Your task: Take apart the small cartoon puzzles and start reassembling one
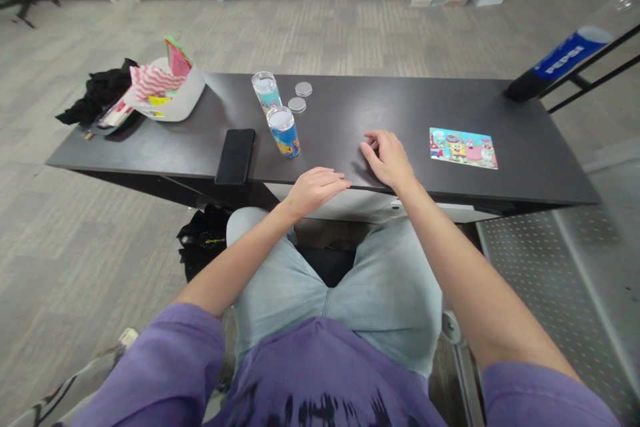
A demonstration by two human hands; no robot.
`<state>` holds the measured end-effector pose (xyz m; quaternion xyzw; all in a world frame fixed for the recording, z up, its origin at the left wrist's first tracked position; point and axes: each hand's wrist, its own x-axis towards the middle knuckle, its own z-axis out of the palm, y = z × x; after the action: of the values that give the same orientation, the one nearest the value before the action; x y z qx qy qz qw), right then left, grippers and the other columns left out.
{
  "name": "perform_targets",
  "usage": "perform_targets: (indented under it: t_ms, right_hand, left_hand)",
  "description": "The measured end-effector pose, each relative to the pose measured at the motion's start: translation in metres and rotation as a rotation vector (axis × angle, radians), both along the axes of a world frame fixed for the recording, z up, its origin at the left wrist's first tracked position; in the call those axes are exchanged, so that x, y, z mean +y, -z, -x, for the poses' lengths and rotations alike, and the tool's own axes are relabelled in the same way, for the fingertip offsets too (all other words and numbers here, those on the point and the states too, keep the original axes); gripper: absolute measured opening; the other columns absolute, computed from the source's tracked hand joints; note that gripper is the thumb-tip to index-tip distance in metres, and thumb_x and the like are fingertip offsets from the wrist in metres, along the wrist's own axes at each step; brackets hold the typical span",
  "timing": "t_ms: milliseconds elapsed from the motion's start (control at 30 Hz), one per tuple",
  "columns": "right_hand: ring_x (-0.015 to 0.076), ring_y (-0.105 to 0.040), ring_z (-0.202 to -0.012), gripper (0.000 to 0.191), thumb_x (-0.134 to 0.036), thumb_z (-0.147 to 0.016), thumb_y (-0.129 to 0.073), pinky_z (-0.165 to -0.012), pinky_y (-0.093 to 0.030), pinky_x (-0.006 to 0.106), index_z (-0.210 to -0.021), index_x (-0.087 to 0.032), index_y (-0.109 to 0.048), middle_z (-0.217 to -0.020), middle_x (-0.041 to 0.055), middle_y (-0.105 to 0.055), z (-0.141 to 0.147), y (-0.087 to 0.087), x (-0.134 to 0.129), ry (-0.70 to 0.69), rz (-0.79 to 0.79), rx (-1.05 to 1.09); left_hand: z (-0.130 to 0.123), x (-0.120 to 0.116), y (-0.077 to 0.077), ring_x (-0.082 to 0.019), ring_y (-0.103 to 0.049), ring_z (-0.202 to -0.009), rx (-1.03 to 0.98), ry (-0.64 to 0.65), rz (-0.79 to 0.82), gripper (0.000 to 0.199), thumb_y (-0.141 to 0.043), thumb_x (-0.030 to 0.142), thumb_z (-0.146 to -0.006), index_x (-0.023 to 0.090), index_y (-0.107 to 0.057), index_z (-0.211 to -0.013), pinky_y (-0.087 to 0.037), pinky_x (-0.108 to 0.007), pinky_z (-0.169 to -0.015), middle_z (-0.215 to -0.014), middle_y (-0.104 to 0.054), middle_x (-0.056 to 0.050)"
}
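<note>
My left hand (316, 191) is at the front edge of the dark table (340, 107), palm down, fingers stretched out, holding nothing. Further right, my right hand (387, 157) rests on the tabletop with its fingers loosely curved and thumb apart, nothing visible in it. Left of my hands stand two clear jars with colourful prints, a blue one (285, 137) in front and a lighter one (267, 93) behind. Beside them lie two silver lids, one (303, 89) behind the other (297, 105). A colourful cartoon card (463, 148) lies flat to the right of my right hand.
A black phone (235, 156) lies near the front edge. At the left end are a white basket (187, 97) with striped cloth and a black cloth bundle (103, 93). A large Pepsi bottle (563, 63) stands at the right back corner, beside a black metal frame (595, 80).
</note>
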<state>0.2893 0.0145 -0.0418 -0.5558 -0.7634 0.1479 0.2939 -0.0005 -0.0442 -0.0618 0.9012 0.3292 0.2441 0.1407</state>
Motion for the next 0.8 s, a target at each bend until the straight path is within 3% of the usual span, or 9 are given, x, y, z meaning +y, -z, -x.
perform_targets:
  t_ms: [100,167,300,400,500,567,633,700,800]
  right_hand:
    - [0.0489,-0.082,-0.128,0.047,-0.062,-0.121,-0.055,-0.130,-0.062,0.073,-0.145,-0.028,-0.076,-0.138,0.0228,-0.090,-0.001,0.000,0.001,-0.003,0.000,-0.005]
    - [0.0490,-0.082,-0.127,0.046,-0.063,-0.121,-0.055,-0.128,-0.062,0.074,-0.143,-0.029,-0.076,-0.136,0.0225,-0.090,-0.002,0.001,0.002,-0.011,-0.001,-0.002]
    - [0.0498,-0.081,-0.127,0.042,-0.063,-0.120,-0.058,-0.127,-0.062,0.076,-0.140,-0.031,-0.076,-0.136,0.0214,-0.090,-0.003,0.004,0.003,-0.008,-0.019,0.005]
    - [0.0507,-0.082,-0.125,0.040,-0.063,-0.118,-0.058,-0.125,-0.062,0.078,-0.138,-0.032,-0.075,-0.134,0.0218,-0.091,-0.003,0.006,0.003,0.003,-0.041,0.017]
    - [0.0508,-0.083,-0.123,0.041,-0.065,-0.118,-0.058,-0.124,-0.063,0.078,-0.136,-0.032,-0.075,-0.132,0.0218,-0.091,-0.003,0.005,0.002,-0.002,-0.038,0.027]
    - [0.0512,-0.083,-0.124,0.041,-0.067,-0.118,-0.058,-0.125,-0.062,0.079,-0.135,-0.034,-0.075,-0.133,0.0215,-0.091,-0.004,0.003,0.002,-0.008,-0.028,0.033]
    - [0.0515,-0.083,-0.127,0.042,-0.069,-0.118,-0.058,-0.126,-0.061,0.079,-0.135,-0.035,-0.076,-0.134,0.0214,-0.091,-0.004,0.000,0.001,-0.015,-0.013,0.035]
    - [0.0516,-0.082,-0.129,0.044,-0.071,-0.119,-0.057,-0.128,-0.059,0.078,-0.136,-0.035,-0.077,-0.136,0.0228,-0.091,-0.004,-0.003,0.001,-0.020,0.010,0.037]
    - [0.0525,-0.082,-0.131,0.051,-0.075,-0.120,-0.056,-0.128,-0.057,0.078,-0.137,-0.033,-0.079,-0.138,0.0264,-0.091,-0.004,-0.006,-0.001,-0.024,0.035,0.041]
  left_hand:
    - [0.007,-0.006,-0.018,-0.022,-0.099,-0.120,-0.169,0.001,-0.143,0.031,-0.069,0.026,-0.130,0.040,-0.094,-0.118,-0.077,-0.051,-0.125,-0.126,-0.102,0.004]
    - [0.022,-0.001,-0.040,-0.025,-0.099,-0.119,-0.299,-0.114,-0.257,0.028,-0.071,0.033,-0.132,0.040,-0.095,-0.119,-0.076,-0.056,-0.124,-0.123,-0.101,0.003]
    - [0.060,0.032,-0.084,-0.034,-0.095,-0.130,-0.379,-0.445,-0.361,0.009,-0.090,0.036,-0.119,0.039,-0.098,-0.122,-0.067,-0.061,-0.132,-0.128,-0.102,0.001]
    - [0.081,0.060,-0.100,-0.034,-0.096,-0.123,-0.417,-0.494,-0.363,0.010,-0.091,0.033,-0.114,0.039,-0.100,-0.118,-0.067,-0.058,-0.128,-0.123,-0.102,0.002]
    - [0.089,0.071,-0.100,-0.035,-0.094,-0.130,-0.403,-0.512,-0.314,0.010,-0.092,0.037,-0.113,0.037,-0.099,-0.120,-0.064,-0.058,-0.133,-0.128,-0.102,0.000]
    - [0.089,0.070,-0.093,-0.036,-0.092,-0.137,-0.414,-0.516,-0.302,0.020,-0.089,0.041,-0.115,0.035,-0.098,-0.132,-0.065,-0.056,-0.135,-0.138,-0.100,-0.004]
    - [0.088,0.065,-0.080,-0.036,-0.088,-0.143,-0.454,-0.516,-0.297,0.041,-0.092,0.045,-0.113,0.031,-0.091,-0.152,-0.067,-0.053,-0.133,-0.152,-0.095,-0.010]
    - [0.085,0.063,-0.063,-0.038,-0.087,-0.146,-0.489,-0.535,-0.273,0.077,-0.107,0.047,-0.099,0.028,-0.079,-0.168,-0.070,-0.052,-0.130,-0.163,-0.087,-0.016]
    - [0.077,0.064,-0.037,-0.042,-0.084,-0.154,-0.531,-0.588,-0.213,0.107,-0.116,0.032,-0.083,0.021,-0.066,-0.177,-0.071,-0.054,-0.129,-0.169,-0.081,-0.023]
